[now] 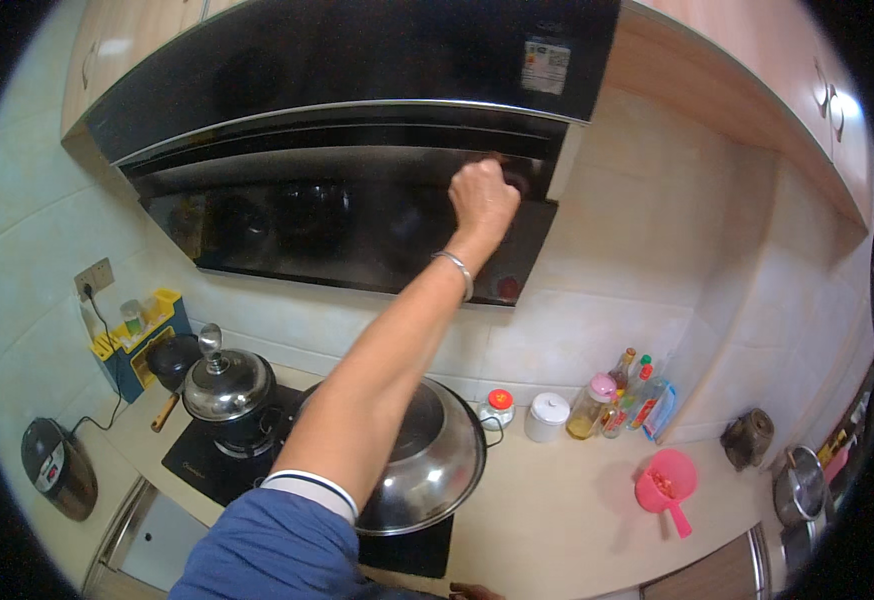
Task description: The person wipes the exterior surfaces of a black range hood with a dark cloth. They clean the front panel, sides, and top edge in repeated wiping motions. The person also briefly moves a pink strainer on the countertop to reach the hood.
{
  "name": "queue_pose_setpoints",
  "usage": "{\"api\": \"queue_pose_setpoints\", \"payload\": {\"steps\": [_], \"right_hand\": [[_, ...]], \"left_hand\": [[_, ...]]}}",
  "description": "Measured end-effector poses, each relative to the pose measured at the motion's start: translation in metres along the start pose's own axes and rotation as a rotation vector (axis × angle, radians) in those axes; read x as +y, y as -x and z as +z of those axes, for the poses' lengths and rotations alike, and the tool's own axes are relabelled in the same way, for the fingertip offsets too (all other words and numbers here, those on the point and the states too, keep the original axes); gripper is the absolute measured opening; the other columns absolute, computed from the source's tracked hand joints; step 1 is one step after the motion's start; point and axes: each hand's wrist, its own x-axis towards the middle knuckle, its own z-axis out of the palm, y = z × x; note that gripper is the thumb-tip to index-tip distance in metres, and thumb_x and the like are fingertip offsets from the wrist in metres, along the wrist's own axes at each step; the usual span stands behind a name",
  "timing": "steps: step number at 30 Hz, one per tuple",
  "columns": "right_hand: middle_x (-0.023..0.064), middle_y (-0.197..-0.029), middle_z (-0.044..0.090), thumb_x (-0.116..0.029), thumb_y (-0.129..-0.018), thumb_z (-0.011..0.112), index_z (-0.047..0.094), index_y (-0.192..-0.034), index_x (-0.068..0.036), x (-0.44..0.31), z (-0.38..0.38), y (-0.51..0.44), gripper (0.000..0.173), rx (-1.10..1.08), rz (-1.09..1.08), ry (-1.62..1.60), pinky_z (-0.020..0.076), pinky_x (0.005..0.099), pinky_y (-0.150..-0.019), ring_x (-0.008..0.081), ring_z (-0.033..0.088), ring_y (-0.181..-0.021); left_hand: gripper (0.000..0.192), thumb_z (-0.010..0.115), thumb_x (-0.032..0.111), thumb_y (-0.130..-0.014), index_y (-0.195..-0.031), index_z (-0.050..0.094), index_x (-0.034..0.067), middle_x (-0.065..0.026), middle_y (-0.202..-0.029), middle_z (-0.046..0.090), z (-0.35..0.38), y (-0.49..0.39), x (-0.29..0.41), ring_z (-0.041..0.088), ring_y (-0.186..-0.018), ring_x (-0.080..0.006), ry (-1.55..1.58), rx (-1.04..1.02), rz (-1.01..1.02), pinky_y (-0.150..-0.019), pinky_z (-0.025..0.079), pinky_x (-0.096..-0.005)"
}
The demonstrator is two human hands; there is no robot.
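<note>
My left hand [484,196] is raised at the right part of the black glass range hood [347,217], with its fingers curled and their tips hidden from me. A metal bracelet circles that wrist. Only a dim sliver of my right hand [476,592] shows at the bottom edge, beside the black cooktop [407,551]. Under my left forearm lies a large pan with a domed steel lid [437,480], partly covered by the arm. To its left, a dark pot with a steel and glass lid [228,386] stands on the cooktop.
Along the back wall stand a red-lidded jar [497,411], a white canister [547,417], a pink-lidded jug [590,409] and several bottles [635,394]. A pink scoop [666,484] with food pieces sits at right, a metal pot [798,491] beyond. A dark appliance [59,469] is at far left.
</note>
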Motion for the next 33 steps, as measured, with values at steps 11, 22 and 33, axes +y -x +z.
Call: {"api": "queue_pose_setpoints", "payload": {"steps": [11,22,33], "right_hand": [[0.0162,-0.108,0.065,-0.024,-0.091,0.06,0.058,-0.119,-0.002,-0.007,-0.033,0.01,0.037,-0.019,-0.016,0.023,0.0453,0.0332,-0.089,0.0243,0.059,-0.105],[0.0088,-0.095,0.065,-0.029,-0.091,0.059,0.058,-0.119,-0.002,0.0,-0.018,-0.02,0.039,-0.195,-0.129,-0.086,0.0457,0.0283,-0.078,0.0181,0.059,-0.087],[0.007,-0.093,0.066,-0.024,-0.091,0.061,0.058,-0.121,-0.003,0.02,-0.03,-0.023,0.037,-0.114,-0.117,0.011,0.0472,0.0279,-0.077,0.0156,0.059,-0.086]], "left_hand": [[0.023,0.061,0.01,-0.067,-0.088,0.07,0.005,-0.0232,-0.081,0.066,-0.009,-0.008,-0.016,0.064,-0.079,-0.0396,0.049,0.047,-0.054,-0.075,0.053,-0.0452],[0.03,0.058,0.012,-0.068,-0.096,0.07,0.009,-0.0189,-0.095,0.068,-0.12,-0.065,-0.185,0.063,-0.093,-0.0375,-0.006,0.257,-0.458,-0.085,0.049,-0.0425],[0.022,0.06,0.008,-0.069,-0.089,0.07,0.007,-0.0229,-0.089,0.066,-0.035,-0.022,-0.049,0.064,-0.086,-0.0394,0.127,0.139,-0.225,-0.082,0.051,-0.0443]]}}
